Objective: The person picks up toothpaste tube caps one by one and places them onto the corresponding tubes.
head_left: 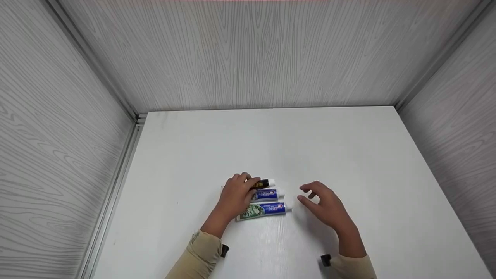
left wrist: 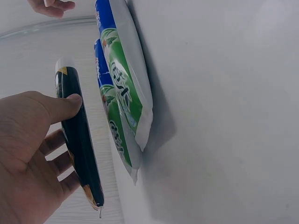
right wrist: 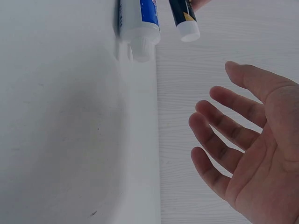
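My left hand (head_left: 235, 195) holds a black tube with gold trim and a white cap (left wrist: 79, 140), thumb on one side and fingers on the other. In the head view its capped end points right. Two toothpaste tubes in blue, green and white lie side by side just nearer to me: a middle toothpaste tube (head_left: 266, 194), partly hidden by the left hand, and a front toothpaste tube (head_left: 267, 209). Both caps face right. Off to the right of the caps, my right hand (head_left: 325, 204) hovers with relaxed, slightly bent fingers and nothing in it.
The tubes lie on a white tabletop (head_left: 329, 143). Grey wood-grain panels stand around it: a back panel (head_left: 252, 54), a left panel (head_left: 50, 155) and a right panel (head_left: 457, 116). A metal rail (head_left: 112, 201) runs along the left edge.
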### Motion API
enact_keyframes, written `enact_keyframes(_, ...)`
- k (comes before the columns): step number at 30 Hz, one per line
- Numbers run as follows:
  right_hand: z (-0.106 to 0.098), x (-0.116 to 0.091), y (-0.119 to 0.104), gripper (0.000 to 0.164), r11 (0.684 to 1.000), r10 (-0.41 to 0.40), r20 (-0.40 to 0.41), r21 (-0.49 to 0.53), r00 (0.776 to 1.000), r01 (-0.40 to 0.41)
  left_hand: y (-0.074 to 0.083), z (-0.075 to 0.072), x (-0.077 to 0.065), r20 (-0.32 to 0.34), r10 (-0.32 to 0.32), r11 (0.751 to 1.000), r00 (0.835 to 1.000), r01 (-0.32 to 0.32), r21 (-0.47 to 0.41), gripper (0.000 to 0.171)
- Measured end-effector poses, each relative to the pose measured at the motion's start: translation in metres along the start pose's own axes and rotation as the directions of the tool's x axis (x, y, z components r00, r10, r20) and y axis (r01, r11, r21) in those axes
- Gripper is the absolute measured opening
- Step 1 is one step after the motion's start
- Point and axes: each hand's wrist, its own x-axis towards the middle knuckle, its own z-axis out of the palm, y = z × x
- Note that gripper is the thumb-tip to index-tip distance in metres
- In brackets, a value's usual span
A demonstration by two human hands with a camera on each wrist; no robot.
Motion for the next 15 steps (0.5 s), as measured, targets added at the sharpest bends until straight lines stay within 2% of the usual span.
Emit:
enact_keyframes(10,0.0,-0.002,0.002,0.032,1.0,-0.021,0.007,0.017,1.0,0.021,-0.014,0.005,0.006,0.045,-0.064,0.998,0.997,0.065,-0.01,0.037)
enact_keyframes(15,0.0,-0.002,0.002,0.032,1.0,-0.004,0.021,0.016,1.0,0.004,-0.019,0.009,0.008,0.044,-0.055,0.998,0.998,0.056,-0.022,0.036)
